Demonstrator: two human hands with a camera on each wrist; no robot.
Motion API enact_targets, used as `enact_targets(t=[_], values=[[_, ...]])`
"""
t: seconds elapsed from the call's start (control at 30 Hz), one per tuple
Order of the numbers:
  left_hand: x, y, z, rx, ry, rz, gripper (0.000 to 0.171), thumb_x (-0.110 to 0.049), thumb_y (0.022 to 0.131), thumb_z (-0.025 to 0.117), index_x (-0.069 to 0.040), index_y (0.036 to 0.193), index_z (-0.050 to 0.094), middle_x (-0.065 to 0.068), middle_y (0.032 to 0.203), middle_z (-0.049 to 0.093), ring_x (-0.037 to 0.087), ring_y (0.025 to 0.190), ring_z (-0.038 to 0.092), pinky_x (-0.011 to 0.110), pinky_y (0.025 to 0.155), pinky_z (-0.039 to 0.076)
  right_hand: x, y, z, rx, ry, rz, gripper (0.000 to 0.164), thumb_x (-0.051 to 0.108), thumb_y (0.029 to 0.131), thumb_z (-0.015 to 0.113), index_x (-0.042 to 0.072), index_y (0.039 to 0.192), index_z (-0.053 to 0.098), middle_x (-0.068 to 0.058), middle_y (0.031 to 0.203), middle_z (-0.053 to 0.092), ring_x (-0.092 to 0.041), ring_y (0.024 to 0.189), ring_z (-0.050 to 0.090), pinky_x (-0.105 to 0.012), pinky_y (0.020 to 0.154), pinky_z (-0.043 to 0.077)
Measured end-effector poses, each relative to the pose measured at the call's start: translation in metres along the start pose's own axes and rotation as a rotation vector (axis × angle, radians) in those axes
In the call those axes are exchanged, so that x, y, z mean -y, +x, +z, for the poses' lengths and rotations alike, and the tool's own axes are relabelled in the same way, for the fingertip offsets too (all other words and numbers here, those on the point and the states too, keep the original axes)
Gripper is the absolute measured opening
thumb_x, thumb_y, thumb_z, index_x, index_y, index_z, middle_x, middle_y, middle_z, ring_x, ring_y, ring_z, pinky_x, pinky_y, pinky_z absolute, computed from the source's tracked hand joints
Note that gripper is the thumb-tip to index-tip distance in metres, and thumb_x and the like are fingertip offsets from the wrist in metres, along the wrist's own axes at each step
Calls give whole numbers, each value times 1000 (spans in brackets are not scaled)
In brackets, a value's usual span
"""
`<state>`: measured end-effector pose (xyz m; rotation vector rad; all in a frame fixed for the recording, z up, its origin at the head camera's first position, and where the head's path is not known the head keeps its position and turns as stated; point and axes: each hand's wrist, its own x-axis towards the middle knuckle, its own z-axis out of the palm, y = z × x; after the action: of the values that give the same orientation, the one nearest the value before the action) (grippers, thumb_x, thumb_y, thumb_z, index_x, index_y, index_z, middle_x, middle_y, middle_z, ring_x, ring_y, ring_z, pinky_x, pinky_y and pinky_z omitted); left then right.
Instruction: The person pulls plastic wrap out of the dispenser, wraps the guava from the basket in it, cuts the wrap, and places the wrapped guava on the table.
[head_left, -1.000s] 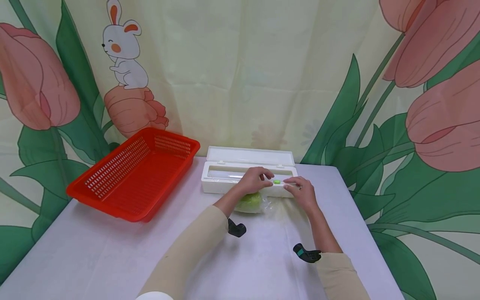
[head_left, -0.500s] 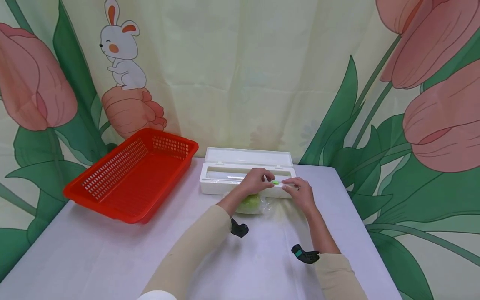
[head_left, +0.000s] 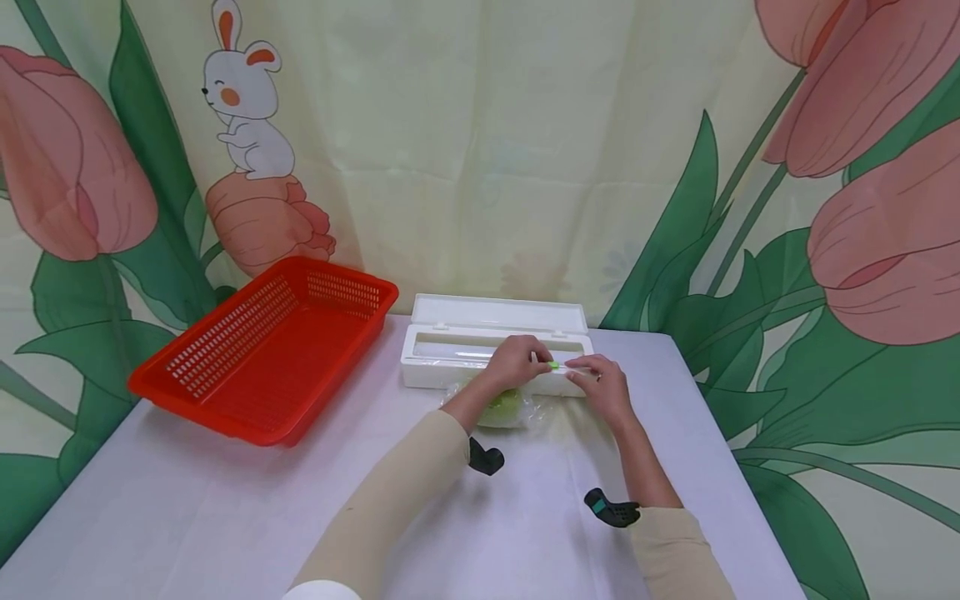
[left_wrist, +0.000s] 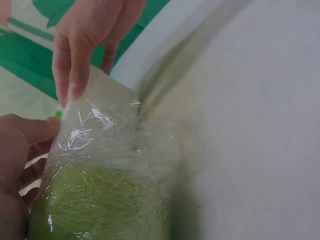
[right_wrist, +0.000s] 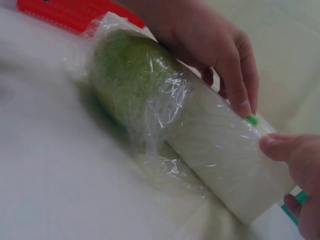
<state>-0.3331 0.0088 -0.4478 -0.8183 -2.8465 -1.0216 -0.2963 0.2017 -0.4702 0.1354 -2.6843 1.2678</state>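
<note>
A long white cling film dispenser point(head_left: 446, 375) stands with its lid raised at the back of the table. My left hand point(head_left: 517, 362) reaches over it, thumb and fingers pinching the small green slider point(right_wrist: 252, 119) on its front edge. Just right of the slider, my right hand point(head_left: 606, 390) pinches that same edge, where film lies over it; whether it grips film, edge or both is hard to tell. Clear cling film point(right_wrist: 170, 95) runs down the dispenser's front to a rounded green fruit or vegetable point(left_wrist: 95, 200), which it wraps. In the head view my left forearm partly hides the green thing.
An orange-red perforated plastic basket point(head_left: 322, 358) stands left on the table, which has a white cloth point(head_left: 225, 517). Behind the table hangs a curtain point(head_left: 480, 167) printed with tulips and a rabbit. Both wrists carry black camera mounts point(head_left: 611, 508).
My left hand has shifted slightly right, from beside the green slider onto it. My right hand keeps its place at the dispenser's edge.
</note>
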Motion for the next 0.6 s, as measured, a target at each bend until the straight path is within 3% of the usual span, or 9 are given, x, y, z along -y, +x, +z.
enact_targets(t=[0.37, 0.6], values=[[1, 1, -2, -11, 0, -30, 13, -22, 88, 71, -17, 99, 76, -4, 91, 71, 8, 74, 57, 17, 61, 42, -1, 3, 1, 11, 4, 17, 24, 16, 90, 68, 7, 112, 71, -15, 119, 65, -28, 108, 51, -39, 88, 41], [4, -1, -8, 1, -8, -8, 12, -20, 87, 71, -15, 97, 76, -1, 90, 71, 8, 74, 55, 17, 63, 43, 0, 2, -1, 26, -9, 53, 25, 18, 91, 67, 7, 114, 70, -16, 124, 63, -29, 113, 50, -45, 94, 43]])
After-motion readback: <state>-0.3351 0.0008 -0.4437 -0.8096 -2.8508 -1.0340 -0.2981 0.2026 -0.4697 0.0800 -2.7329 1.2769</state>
